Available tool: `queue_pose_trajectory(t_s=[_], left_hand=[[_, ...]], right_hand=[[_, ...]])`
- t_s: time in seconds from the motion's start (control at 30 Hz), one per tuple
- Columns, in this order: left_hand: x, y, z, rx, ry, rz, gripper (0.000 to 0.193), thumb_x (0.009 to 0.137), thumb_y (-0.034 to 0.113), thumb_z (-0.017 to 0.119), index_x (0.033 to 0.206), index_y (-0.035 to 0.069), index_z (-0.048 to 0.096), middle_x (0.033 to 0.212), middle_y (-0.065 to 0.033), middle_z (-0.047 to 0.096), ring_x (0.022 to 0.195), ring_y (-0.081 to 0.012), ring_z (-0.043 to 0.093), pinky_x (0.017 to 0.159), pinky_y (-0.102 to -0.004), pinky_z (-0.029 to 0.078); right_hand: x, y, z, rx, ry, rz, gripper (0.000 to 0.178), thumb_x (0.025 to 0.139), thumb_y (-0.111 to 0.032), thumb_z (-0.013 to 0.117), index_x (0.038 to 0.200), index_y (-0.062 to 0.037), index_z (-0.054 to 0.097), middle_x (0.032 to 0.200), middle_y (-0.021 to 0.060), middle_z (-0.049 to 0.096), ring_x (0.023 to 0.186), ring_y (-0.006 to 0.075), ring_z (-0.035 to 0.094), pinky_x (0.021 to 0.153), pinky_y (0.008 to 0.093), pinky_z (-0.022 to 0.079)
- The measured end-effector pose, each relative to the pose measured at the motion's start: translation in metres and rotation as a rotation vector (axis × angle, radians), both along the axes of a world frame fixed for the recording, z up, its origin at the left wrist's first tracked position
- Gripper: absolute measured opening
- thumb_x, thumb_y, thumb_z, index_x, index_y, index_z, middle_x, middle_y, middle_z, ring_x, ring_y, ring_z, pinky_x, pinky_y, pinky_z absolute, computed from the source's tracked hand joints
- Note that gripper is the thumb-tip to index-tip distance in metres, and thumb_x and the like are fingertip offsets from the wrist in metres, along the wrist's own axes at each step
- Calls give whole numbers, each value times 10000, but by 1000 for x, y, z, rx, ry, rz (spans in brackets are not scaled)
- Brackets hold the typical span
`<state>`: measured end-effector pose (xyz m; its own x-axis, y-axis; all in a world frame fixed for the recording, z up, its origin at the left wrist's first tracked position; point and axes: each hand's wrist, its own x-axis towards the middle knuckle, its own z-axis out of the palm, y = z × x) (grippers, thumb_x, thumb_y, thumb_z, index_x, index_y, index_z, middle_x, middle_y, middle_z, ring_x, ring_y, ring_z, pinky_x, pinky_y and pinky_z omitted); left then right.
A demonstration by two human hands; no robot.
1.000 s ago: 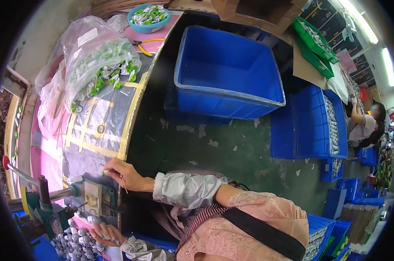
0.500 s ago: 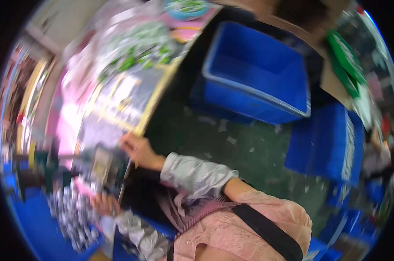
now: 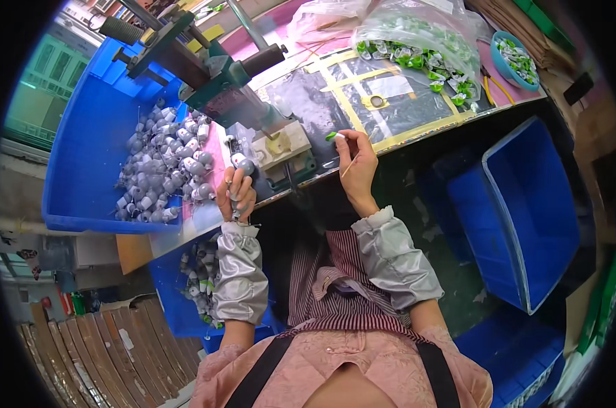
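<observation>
My right hand (image 3: pixel 359 167) pinches a small green-and-white piece (image 3: pixel 334 137) at its fingertips, above the front of the workbench. A thin wooden stick (image 3: pixel 350 165) also shows in that hand. My left hand (image 3: pixel 236 193) is curled closed near the bench's front edge, around a small grey piece (image 3: pixel 237 207) mostly hidden by the fingers. Just beyond its fingertips lies a rounded grey-and-white piece (image 3: pixel 242 163). Between my hands stands a green bench press (image 3: pixel 229 92) with a pale block (image 3: pixel 279 145) at its base.
A blue bin (image 3: pixel 73 197) heaped with grey-and-white pieces (image 3: pixel 159 166) stands at left; another blue bin (image 3: pixel 166 279) sits below it. Farther back are a plastic bag (image 3: pixel 423 34) of green-and-white pieces, yellow-handled pliers (image 3: pixel 497 88) and a blue bowl (image 3: pixel 500 62). A blue crate (image 3: pixel 485 224) is at right.
My view has swung left toward the press and the grey-piece bin. My right hand now shows a green-and-white piece clearly; my left hand is beside the press base.
</observation>
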<state>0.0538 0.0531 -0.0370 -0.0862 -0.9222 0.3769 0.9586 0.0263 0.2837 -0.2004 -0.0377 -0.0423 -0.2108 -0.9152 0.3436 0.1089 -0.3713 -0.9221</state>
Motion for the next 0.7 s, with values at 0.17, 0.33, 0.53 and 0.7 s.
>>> queue_pose_trajectory(t_s=[0.17, 0.33, 0.53, 0.7], left_hand=[[0, -4, 0, -6, -27, 10, 129, 1013, 139, 562, 961, 55, 478, 791, -39, 453, 670, -152, 463, 503, -235, 509], [0, -6, -1, -35, -68, -46, 146, 999, 137, 587, 954, 54, 476, 778, -33, 452, 655, -146, 470, 491, -216, 502], [-5, 6, -4, 9, -98, 45, 194, 975, 163, 639, 914, 76, 477, 755, -19, 453, 657, -125, 471, 495, -200, 508], [-3, 6, -6, 19, -75, 82, 192, 968, 165, 655, 909, 88, 488, 755, -18, 454, 666, -133, 462, 501, -204, 512]], right_hand=[[17, -25, 15, 1, -23, 86, 82, 951, -44, 669, 1010, 10, 658, 870, -4, 669, 767, 40, 588, 705, 198, 473], [38, -69, 22, -47, 122, 212, 94, 930, -59, 695, 1007, -4, 689, 816, 6, 678, 729, 52, 594, 665, 211, 474], [38, -101, 27, -71, 255, 189, 103, 929, -72, 695, 1000, 2, 701, 819, 36, 705, 737, 76, 628, 667, 239, 503], [12, -128, 29, 32, 239, 146, 128, 945, -59, 672, 1030, 37, 678, 871, 62, 705, 752, 101, 647, 704, 237, 535]])
